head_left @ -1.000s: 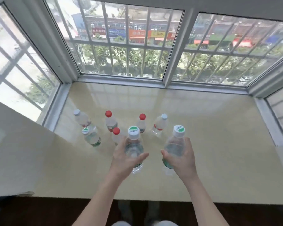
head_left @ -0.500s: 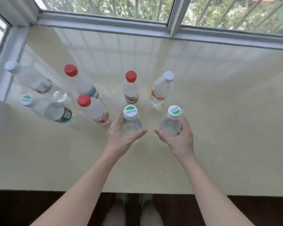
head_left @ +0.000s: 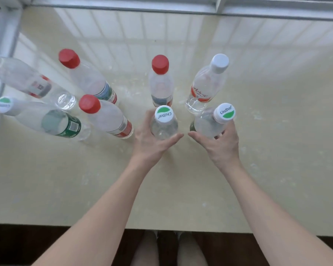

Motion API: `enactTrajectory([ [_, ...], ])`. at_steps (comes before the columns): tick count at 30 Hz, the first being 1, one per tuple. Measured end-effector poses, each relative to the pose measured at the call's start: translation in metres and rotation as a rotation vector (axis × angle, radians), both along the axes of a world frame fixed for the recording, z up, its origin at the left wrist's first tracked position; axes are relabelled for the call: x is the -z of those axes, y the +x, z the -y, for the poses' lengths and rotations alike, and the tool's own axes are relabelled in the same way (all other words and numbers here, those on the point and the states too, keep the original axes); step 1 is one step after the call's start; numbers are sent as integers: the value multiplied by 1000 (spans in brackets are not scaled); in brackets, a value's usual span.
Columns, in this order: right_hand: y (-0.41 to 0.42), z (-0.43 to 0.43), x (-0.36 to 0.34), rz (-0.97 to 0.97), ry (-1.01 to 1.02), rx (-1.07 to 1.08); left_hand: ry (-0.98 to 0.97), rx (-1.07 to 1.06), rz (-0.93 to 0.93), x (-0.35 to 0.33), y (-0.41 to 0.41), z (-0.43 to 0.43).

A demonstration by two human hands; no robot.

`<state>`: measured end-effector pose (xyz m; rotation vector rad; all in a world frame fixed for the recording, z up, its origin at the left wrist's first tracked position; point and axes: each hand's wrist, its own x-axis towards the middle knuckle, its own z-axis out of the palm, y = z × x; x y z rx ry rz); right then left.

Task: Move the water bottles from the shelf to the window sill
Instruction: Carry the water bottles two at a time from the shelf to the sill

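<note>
Gripping one green-capped bottle [head_left: 164, 125] in the left hand [head_left: 149, 141] and another [head_left: 211, 122] in the right hand [head_left: 220, 144], the person apparently sets both upright on the window sill [head_left: 277, 112] beside six standing bottles [head_left: 160, 81].

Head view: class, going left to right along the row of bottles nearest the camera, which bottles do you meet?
In order: green-label bottle → red-cap bottle → left bottle, gripped by the left hand → right bottle, gripped by the right hand.
</note>
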<state>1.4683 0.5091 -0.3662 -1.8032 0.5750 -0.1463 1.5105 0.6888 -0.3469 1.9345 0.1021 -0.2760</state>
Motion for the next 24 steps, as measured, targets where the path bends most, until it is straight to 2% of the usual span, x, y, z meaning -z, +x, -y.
enactTrajectory([
  [11, 0, 6, 35, -106, -142, -94, 140, 66, 60, 39, 0, -12],
  [24, -2, 6, 52, -201, -143, -91, 110, 137, -36, 50, 12, -21],
])
